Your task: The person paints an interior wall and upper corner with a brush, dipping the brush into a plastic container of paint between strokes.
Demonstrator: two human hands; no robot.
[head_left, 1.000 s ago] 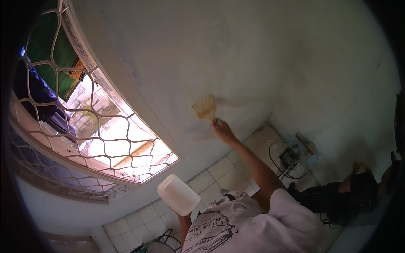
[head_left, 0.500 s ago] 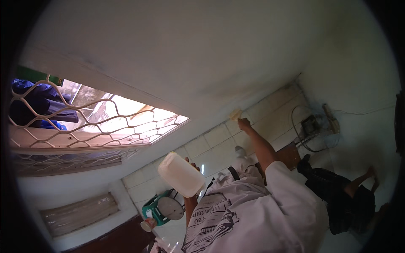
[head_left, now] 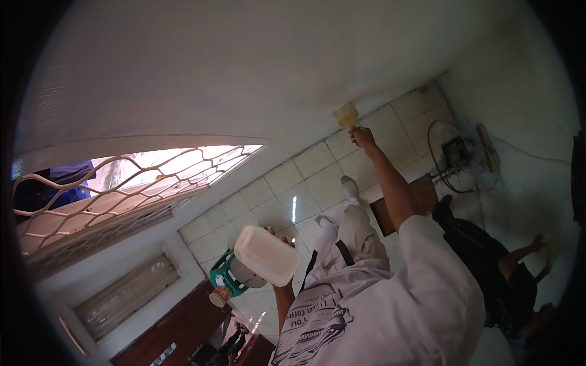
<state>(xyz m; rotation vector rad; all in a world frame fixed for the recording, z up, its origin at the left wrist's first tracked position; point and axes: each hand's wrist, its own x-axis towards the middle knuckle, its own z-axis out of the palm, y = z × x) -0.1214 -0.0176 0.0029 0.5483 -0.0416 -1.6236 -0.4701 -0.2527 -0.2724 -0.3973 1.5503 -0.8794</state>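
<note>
My right hand (head_left: 362,135) is closed around the handle of a wide paintbrush (head_left: 346,114), arm stretched out. The brush's pale yellowish bristles are at the white wall (head_left: 244,85); whether they touch it I cannot tell. Lower down, my left hand (head_left: 282,238) grips a white rectangular plastic tub (head_left: 267,256) from its far side. Fingertips show past the tub's edge, while the palm is hidden behind it. What the tub holds, if anything, is out of sight.
A green stool (head_left: 223,268) stands behind the tub, with a paper cup (head_left: 220,297) beside it. A window grille (head_left: 152,163) is at left. At right are a person in dark clothes (head_left: 482,268), a dark box with a looping cable (head_left: 454,152), and a brown board (head_left: 421,194) on the tiled floor (head_left: 256,192).
The view has shifted, showing more floor and my legs. My right hand and the brush sit higher in the picture; the tub, still in my left hand, is slightly lower and further right.
</note>
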